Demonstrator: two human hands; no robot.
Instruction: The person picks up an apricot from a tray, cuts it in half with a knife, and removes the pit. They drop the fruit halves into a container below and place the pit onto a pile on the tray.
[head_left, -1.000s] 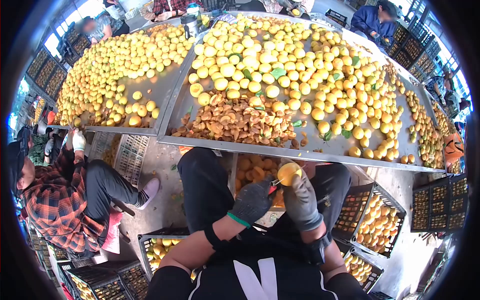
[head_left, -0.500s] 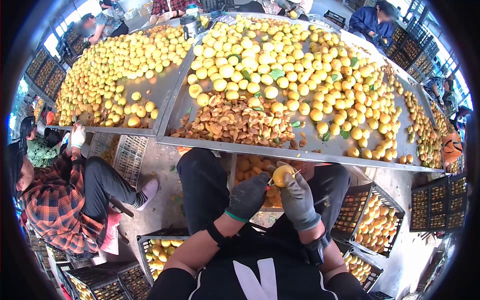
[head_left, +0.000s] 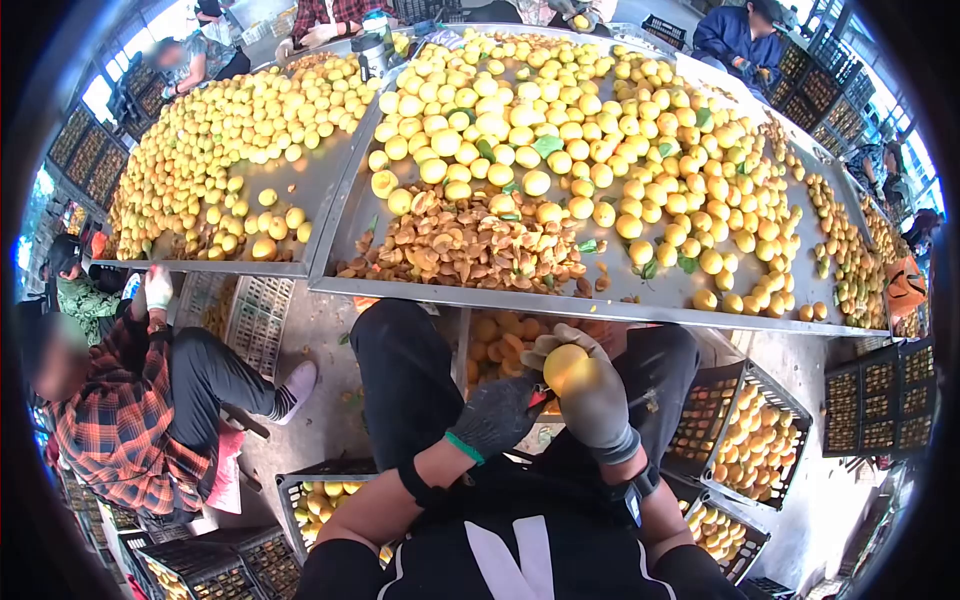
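Since the frame half a second earlier, the right hand had rolled the apricot so that its smooth skin faced the camera, and the small blade seen at the fruit before was no longer visible.

The metal sorting table carried a dense layer of whole yellow apricots, with a heap of brown pits at its near edge. A crate under the table, between the person's knees, held orange apricot halves. A black plastic crate at right held whole fruit, as did the crate at lower left.

The right hand, in a grey glove, was closed around the apricot, fingers curled over its top and far side. The left hand, in a dark glove with a green cuff, was pressed together just beside the fruit, touching the right hand; whether it gripped a tool could not be told. The apricot was held above the lap, in front of the table edge.

A person in a plaid shirt sat at left.
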